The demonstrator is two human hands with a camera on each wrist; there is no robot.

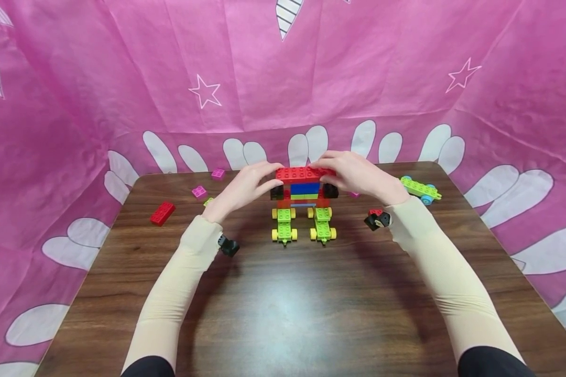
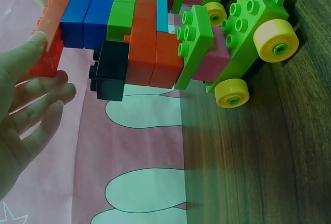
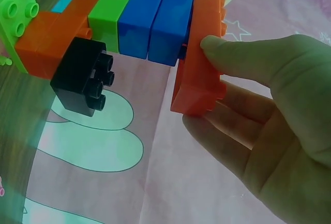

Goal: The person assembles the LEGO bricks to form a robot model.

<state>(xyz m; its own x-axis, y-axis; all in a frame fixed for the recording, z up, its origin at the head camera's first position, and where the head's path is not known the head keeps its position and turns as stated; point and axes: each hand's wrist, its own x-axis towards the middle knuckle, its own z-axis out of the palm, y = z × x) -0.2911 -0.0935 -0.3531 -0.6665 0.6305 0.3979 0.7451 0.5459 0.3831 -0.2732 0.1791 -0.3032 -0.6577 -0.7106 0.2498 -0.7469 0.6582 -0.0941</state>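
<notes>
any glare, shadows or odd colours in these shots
Head view: pale glare on the table, a soft shadow beside the left arm; left wrist view: scene turned sideways, the pink cloth washed out; right wrist view: the top red brick looks orange, and the palm of the right hand is in shade.

a tower (image 1: 304,188) stands on two wheeled bases (image 1: 284,224).

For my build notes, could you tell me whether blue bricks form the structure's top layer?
No, red bricks lie above the blue bricks.
</notes>
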